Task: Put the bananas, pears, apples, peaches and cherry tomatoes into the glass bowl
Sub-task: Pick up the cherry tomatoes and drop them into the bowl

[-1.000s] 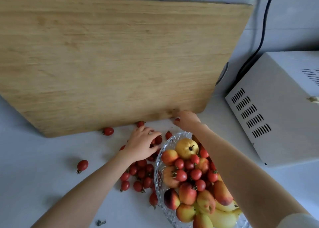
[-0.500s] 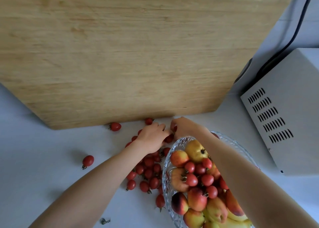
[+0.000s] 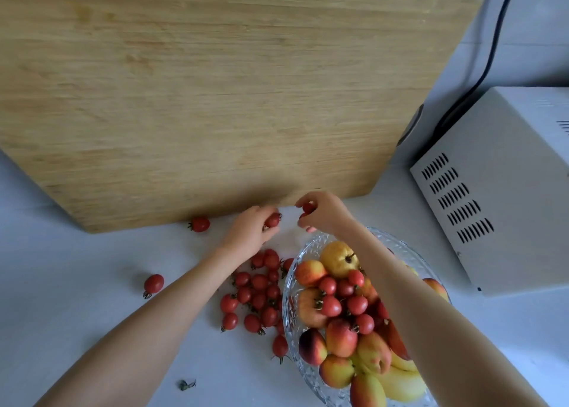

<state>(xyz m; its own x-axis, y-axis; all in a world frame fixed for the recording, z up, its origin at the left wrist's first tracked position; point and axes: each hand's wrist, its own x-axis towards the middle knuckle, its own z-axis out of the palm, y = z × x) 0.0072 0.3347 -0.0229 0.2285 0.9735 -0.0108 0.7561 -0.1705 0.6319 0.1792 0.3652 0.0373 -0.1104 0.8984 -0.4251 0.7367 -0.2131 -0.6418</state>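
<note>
The glass bowl (image 3: 311,249) sits at lower right on the white counter, piled with peaches, a yellow pear (image 3: 337,257), bananas (image 3: 400,382) and cherry tomatoes. Several loose cherry tomatoes (image 3: 257,296) lie in a heap just left of the bowl. Single tomatoes lie by the board's edge (image 3: 199,224) and farther left (image 3: 153,284). My left hand (image 3: 251,232) grips a cherry tomato (image 3: 272,220) beyond the heap. My right hand (image 3: 324,211) pinches cherry tomatoes (image 3: 307,208) just beyond the bowl's far rim.
A large wooden cutting board (image 3: 200,92) leans against the wall behind the fruit. A white vented appliance (image 3: 498,191) with a black cable (image 3: 489,58) stands at the right. A small green stem (image 3: 186,384) lies on the counter near the front.
Both hands have closed round cherry tomatoes near the board's lower edge and lifted slightly; the tomato by the board near my left hand is now in its fingers.
</note>
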